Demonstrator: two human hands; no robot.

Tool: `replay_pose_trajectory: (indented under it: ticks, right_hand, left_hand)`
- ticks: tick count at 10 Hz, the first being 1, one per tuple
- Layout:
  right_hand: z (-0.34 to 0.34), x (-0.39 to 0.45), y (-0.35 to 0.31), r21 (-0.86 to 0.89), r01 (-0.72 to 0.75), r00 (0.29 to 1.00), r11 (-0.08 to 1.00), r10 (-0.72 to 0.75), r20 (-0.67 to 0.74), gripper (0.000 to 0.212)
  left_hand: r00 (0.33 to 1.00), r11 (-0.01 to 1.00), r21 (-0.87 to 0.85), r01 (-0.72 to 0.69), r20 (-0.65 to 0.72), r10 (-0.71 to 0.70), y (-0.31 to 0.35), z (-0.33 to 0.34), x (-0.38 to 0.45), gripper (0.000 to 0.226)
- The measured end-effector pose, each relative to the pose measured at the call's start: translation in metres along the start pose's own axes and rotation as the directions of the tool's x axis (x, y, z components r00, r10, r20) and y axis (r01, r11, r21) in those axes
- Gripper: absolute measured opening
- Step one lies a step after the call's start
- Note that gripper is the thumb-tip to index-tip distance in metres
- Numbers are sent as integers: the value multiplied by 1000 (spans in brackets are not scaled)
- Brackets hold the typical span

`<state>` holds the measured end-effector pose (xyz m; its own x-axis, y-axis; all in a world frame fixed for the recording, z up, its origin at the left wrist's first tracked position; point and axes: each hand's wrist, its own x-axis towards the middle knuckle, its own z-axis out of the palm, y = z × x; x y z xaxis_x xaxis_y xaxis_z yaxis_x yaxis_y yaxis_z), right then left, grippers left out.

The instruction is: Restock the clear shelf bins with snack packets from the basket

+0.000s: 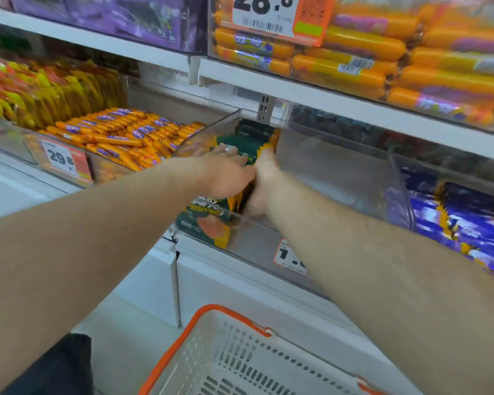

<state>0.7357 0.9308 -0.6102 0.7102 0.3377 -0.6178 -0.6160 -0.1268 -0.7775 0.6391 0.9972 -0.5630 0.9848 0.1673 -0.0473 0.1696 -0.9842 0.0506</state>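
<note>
On the far left of the middle shelf, a clear bin holds red and yellow packets [26,89] standing in rows. Just right of it lies a bin of orange sausage sticks [117,132], with a price tag [64,162] reading 29.8 on its front wall. Above, the upper shelf carries purple packets [120,18] on the left and fat orange sausages [382,58] on the right, behind another price tag [271,15] reading 28.8.

In the middle stands the clear bin [340,172] being filled. A row of green and yellow snack packets [240,155] stands along its left side, the front one pressed against the bin's front wall. Both hands reach into this bin. The left hand [228,172] lies on top of the row with its fingers stretched flat over the packets, pressing rather than gripping. The right hand [264,181] is against the right side of the same row, thumb up; motion blur hides its fingers, so I cannot tell whether it grips a packet or only pushes. The right part of the bin looks bare.

Further right, a neighbouring bin holds blue and purple packets [462,220].

At the bottom centre, below the shelf, is the white basket [240,363] with an orange rim; no packets show in its visible part.
</note>
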Motion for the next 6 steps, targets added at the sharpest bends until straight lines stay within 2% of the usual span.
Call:
replay_pose_trajectory:
  ticks: [1, 2, 3, 4, 5, 6]
  right_hand:
    - [-3, 12, 1, -30, -21, 999, 999, 19, -46, 105]
    - [-7, -7, 0, -61, -44, 998, 997, 41, -36, 98]
    - [-5, -25, 4, -86, 0, 1000, 996, 2, 26, 88]
    - [-10, 22, 0, -79, 64, 998, 995, -62, 24, 103]
    - [1, -37, 10, -219, 175, 982, 960, -187, -33, 90]
    - [0, -103, 22, -488, 386, 848, 783, -509, -146, 43]
  left_hand:
    - [995, 981, -174, 86, -40, -94, 2, 1, -18, 56]
    - [947, 996, -89, 26, -317, -53, 1, -1, -27, 47]
    - [943, 996, -86, 36, -328, -63, 0, 10, -39, 38]
    - [951, 996, -76, 44, -302, -65, -1, 16, -37, 33]
    - [940, 991, -136, -19, -339, -28, 0, 14, -40, 38]
    - [909, 990, -123, -67, -417, 10, -1, 12, -48, 46]
